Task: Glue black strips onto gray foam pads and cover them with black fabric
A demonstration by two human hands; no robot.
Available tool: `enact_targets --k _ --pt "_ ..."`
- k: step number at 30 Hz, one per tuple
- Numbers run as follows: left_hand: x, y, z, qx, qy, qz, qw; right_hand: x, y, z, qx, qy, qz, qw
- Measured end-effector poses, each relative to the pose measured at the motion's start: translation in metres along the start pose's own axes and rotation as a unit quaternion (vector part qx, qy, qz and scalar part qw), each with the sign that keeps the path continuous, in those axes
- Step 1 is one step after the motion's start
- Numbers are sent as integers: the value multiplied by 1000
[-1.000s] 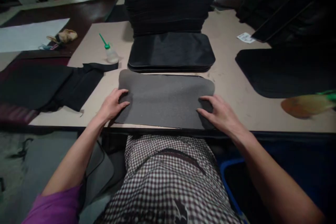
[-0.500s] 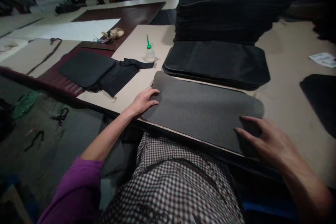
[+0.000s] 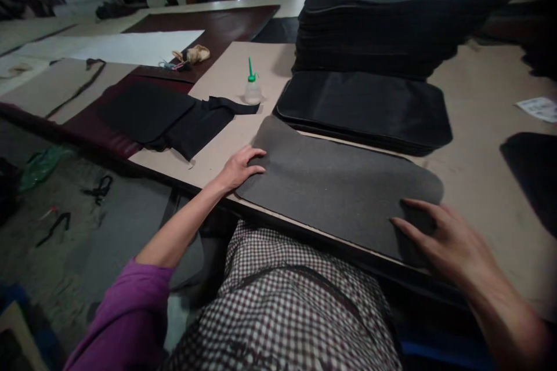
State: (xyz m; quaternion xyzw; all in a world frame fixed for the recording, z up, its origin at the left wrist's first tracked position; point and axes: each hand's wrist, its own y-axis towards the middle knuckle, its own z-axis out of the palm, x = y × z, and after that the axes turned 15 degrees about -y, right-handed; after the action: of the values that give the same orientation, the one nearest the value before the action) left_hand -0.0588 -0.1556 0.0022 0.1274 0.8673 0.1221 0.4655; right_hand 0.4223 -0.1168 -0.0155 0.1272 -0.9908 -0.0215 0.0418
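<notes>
A dark grey, round-cornered sheet [image 3: 331, 179] lies flat along the front edge of the table, its dull face up. At its left end rests my left hand [image 3: 238, 170], thumb and forefinger apart on the surface. My right hand [image 3: 450, 237] lies over the right end, its thumb and forefinger also spread; its other fingers are hidden. Just behind the sheet is a low stack of black, smoother pieces [image 3: 363, 107] of similar outline. A much taller stack of black pieces [image 3: 383, 35] rises farther back.
A clear squeeze bottle [image 3: 253, 93] with a green spout stands left of the stacks. Black offcuts [image 3: 195, 127] lie left of my left hand. Another black piece [image 3: 533, 168] and a printed paper [image 3: 538, 109] are on the right. The table edge [image 3: 304, 226] runs close to my checked apron [image 3: 282, 301].
The view has shifted slightly, so everything on the table sits a little farther right and lower. Both hands keep their places on the grey sheet.
</notes>
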Motion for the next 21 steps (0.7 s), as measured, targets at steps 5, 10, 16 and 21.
enact_targets --k 5,10,16,21 --pt "7 -4 4 9 26 -3 1000 -2 1 3 -17 0 -5 1000" --pt "8 -9 5 31 137 -24 990 -4 -1 8 -16 -4 -3 1000" --pt "-8 -12 11 16 287 -49 956 9 -8 0 -161 -72 -21 984" --pt "-33 -1 22 53 309 6 950 18 -8 13 -169 -22 -137 976"
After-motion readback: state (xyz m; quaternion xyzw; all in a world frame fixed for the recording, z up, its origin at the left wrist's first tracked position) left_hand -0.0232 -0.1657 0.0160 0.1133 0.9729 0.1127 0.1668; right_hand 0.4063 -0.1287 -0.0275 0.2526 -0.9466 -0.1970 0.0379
